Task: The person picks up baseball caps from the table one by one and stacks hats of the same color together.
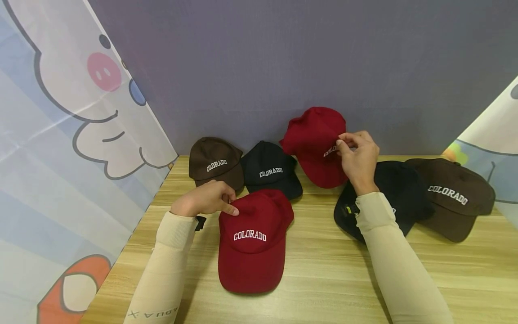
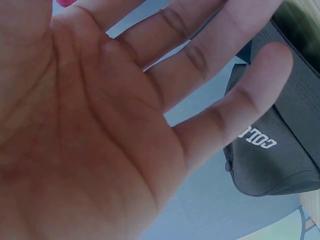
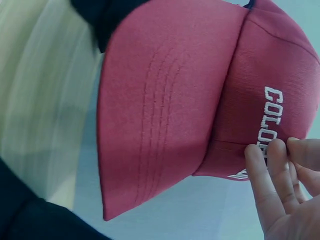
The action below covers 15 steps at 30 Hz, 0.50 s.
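The fingers of the right hand (image 1: 358, 157) pinch the rear red cap (image 1: 315, 139) at the crown by its lettering, probably so the soft cloth can be held while the brim hangs down. The left hand (image 1: 208, 198) sets its thumb at the upper crown edge of the front red cap (image 1: 256, 225), its forefinger bent beside it and its other fingers loosely extended — I cannot tell whether that cloth is pinched. This cap sits brim toward the person, lettering facing them, perhaps for easy reading.

Behind the left hand, the left brown cap (image 1: 212, 157) and left black cap (image 1: 269, 166) stand side by side. The right black cap (image 1: 404, 184) lies partly beneath the right sleeve (image 1: 400, 265) in view and overlaps the right brown cap (image 1: 449, 198).

Wood grain shows between the front cap and that sleeve — the widest room for sliding sideways on the tabletop (image 1: 311, 270). Its far edge meets a grey panel (image 1: 243, 67), limiting backward movement; a patterned curtain (image 1: 60, 157) borders the left.
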Each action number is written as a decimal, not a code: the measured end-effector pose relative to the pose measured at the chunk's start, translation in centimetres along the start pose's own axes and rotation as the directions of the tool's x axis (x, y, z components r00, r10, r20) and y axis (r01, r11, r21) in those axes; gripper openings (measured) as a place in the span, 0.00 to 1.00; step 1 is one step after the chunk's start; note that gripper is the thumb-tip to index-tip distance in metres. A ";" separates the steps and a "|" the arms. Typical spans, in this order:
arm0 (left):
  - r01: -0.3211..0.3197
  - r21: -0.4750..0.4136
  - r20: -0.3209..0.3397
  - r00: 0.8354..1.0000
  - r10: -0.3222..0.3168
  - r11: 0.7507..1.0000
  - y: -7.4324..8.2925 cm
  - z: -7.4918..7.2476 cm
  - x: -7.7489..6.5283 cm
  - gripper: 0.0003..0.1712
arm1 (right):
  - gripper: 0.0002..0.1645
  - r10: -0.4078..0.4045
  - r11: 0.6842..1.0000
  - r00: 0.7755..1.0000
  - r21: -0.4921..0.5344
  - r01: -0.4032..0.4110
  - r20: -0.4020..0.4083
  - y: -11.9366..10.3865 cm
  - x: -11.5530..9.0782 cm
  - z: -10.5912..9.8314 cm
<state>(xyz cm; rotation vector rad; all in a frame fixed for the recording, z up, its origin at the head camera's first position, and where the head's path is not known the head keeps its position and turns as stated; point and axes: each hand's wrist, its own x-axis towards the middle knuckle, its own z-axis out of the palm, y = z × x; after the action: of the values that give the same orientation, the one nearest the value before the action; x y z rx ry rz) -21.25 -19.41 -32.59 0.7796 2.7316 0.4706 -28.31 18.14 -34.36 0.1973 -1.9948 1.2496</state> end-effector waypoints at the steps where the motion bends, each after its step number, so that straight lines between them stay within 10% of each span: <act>1: 0.000 -0.001 0.000 1.000 0.000 1.000 0.0 0.0 0.0 0.12 | 0.11 -0.004 1.000 1.000 -0.005 0.004 0.002 -0.2 0.0 0.0; 15: 0.009 -0.024 0.009 1.000 -0.009 1.000 0.0 -0.2 -0.1 0.13 | 0.09 -0.158 0.974 0.987 -0.161 0.161 0.030 -2.5 -0.1 -0.2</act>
<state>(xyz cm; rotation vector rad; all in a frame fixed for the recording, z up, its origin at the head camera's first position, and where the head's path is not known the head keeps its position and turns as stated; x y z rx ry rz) -21.20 -19.48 -32.42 0.7611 2.7156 0.4957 -26.94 16.99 -32.62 0.2827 -2.0417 0.9820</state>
